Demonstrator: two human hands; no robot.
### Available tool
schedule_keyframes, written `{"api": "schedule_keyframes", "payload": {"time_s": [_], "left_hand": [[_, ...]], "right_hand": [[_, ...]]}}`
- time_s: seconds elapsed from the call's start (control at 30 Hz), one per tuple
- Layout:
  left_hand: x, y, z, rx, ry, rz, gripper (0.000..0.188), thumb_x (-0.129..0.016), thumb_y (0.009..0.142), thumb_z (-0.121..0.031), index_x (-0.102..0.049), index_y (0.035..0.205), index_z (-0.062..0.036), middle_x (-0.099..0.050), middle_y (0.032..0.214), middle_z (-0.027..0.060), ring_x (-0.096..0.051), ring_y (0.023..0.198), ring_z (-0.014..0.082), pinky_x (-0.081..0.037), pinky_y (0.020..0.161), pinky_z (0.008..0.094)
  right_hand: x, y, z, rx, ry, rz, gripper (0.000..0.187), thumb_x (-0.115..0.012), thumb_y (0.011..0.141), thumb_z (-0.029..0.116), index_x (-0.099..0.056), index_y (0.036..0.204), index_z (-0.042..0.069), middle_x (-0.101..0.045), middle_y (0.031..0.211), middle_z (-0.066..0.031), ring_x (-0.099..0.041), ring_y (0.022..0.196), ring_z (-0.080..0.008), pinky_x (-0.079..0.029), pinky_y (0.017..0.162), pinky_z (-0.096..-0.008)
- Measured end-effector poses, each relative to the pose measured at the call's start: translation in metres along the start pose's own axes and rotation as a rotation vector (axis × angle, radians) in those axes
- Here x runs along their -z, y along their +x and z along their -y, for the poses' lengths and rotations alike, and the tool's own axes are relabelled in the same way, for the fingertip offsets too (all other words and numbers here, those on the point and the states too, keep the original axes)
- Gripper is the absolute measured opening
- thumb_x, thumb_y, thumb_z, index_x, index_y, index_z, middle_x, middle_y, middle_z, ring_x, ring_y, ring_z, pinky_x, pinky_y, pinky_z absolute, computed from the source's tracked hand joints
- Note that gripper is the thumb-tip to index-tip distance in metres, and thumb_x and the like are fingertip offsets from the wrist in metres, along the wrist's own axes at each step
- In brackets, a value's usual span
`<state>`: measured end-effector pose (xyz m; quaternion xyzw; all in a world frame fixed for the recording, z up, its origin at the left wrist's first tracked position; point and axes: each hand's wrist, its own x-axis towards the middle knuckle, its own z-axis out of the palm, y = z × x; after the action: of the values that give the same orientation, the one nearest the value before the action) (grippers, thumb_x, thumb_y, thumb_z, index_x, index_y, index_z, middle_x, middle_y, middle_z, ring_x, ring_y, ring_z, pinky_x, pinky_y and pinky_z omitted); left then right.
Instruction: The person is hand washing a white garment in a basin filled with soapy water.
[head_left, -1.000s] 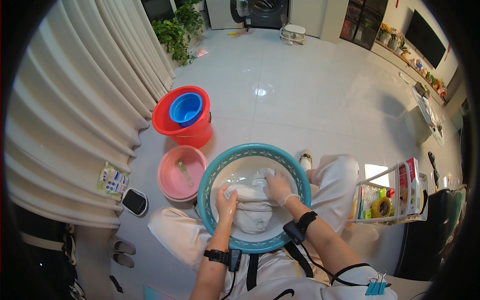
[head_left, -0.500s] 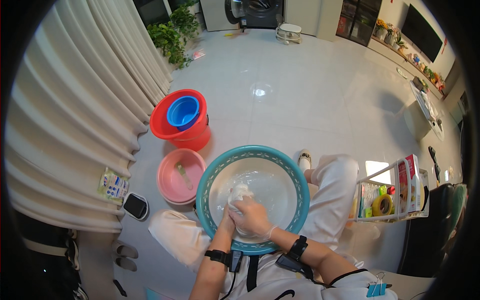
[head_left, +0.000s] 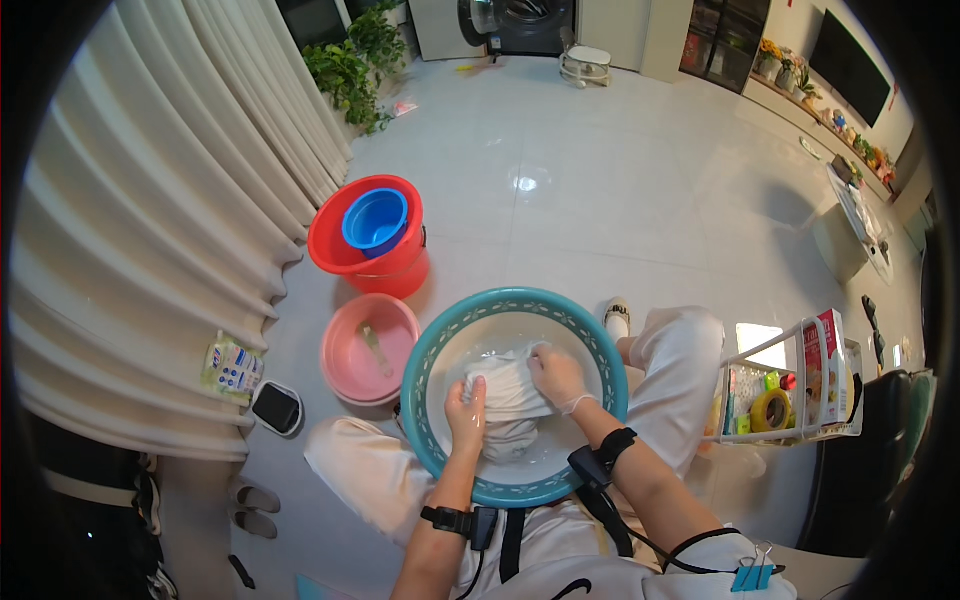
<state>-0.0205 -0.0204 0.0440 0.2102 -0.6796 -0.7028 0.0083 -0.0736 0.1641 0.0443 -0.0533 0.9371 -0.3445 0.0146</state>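
Observation:
A wet white cloth [head_left: 508, 392] is spread between my two hands inside a white basin with a teal rim [head_left: 425, 448], which sits between my legs with some water in it. My left hand [head_left: 466, 412] grips the cloth's left edge, thumb up. On the opposite side, my right hand [head_left: 557, 378] pinches the cloth's upper right edge; it is a little smeared by motion and seems to wear a thin clear glove. The lower part of the cloth lies bunched in the basin. What kind of garment or cloth it is, I cannot tell.
Left of the basin stand a pink basin [head_left: 345, 372] with a brush-like object [head_left: 377, 350] in it and a red bucket [head_left: 400, 278] holding a blue basin [head_left: 375, 220]. A phone [head_left: 276, 408] lies by the curtain [head_left: 130, 250]. At right is a white rack [head_left: 775, 436] with tape and boxes.
My hands were together, squeezing the bunched cloth. They have moved apart, the right one to the right and up, and the cloth is now opened out between them.

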Motion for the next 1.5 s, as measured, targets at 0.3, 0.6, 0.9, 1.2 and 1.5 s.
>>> {"api": "schedule_keyframes", "payload": {"time_s": [0.3, 0.6, 0.9, 1.2, 1.5], "left_hand": [[-0.006, 0.014, 0.011, 0.393, -0.344, 0.061, 0.064, -0.058, 0.092, -0.042, -0.036, 0.142, -0.0082, -0.047, 0.135, 0.0116, -0.047, 0.121, 0.0239, -0.038, 0.100, 0.0368], [0.018, 0.011, 0.016, 0.631, -0.596, 0.315, 0.063, -0.052, 0.093, -0.047, -0.040, 0.138, -0.0051, -0.050, 0.131, 0.0125, -0.049, 0.120, 0.0259, -0.045, 0.096, 0.0395], [-0.015, -0.012, -0.031, 0.633, -0.440, 0.052, 0.057, -0.048, 0.095, -0.048, -0.045, 0.135, -0.0083, -0.053, 0.129, 0.0109, -0.054, 0.116, 0.0249, -0.045, 0.096, 0.0405], [0.012, 0.014, 0.029, -0.244, 0.326, -0.210, 0.021, -0.061, 0.087, -0.016, -0.059, 0.102, -0.0013, -0.060, 0.101, 0.0140, -0.059, 0.083, 0.0220, -0.046, 0.078, 0.0317], [-0.007, 0.014, -0.002, 0.590, -0.355, -0.016, 0.065, -0.054, 0.090, -0.047, -0.038, 0.142, -0.0105, -0.048, 0.133, 0.0120, -0.044, 0.123, 0.0302, -0.040, 0.093, 0.0535]], "right_hand": [[-0.040, -0.027, 0.010, -0.165, 0.281, 0.211, 0.057, -0.060, 0.086, 0.041, -0.052, 0.130, 0.005, -0.060, 0.112, -0.0261, -0.056, 0.110, -0.0390, -0.042, 0.095, -0.0412], [0.014, -0.069, 0.123, 0.321, 0.232, 0.117, 0.021, -0.065, 0.079, 0.030, -0.067, 0.083, 0.009, -0.061, 0.090, -0.0164, -0.061, 0.081, -0.0360, -0.049, 0.072, -0.0442], [-0.004, -0.019, 0.086, 0.191, 0.017, -0.054, 0.022, -0.063, 0.081, 0.029, -0.068, 0.080, 0.008, -0.063, 0.080, -0.0158, -0.063, 0.074, -0.0350, -0.050, 0.065, -0.0444], [0.032, 0.008, 0.016, -0.077, -0.397, 0.260, 0.032, -0.061, 0.075, 0.031, -0.070, 0.098, 0.010, -0.063, 0.106, -0.0202, -0.060, 0.099, -0.0364, -0.051, 0.079, -0.0444], [-0.032, 0.004, 0.011, -0.004, 0.219, 0.378, 0.062, -0.064, 0.079, 0.036, -0.050, 0.133, 0.010, -0.049, 0.131, -0.0217, -0.047, 0.121, -0.0383, -0.043, 0.097, -0.0429]]}}
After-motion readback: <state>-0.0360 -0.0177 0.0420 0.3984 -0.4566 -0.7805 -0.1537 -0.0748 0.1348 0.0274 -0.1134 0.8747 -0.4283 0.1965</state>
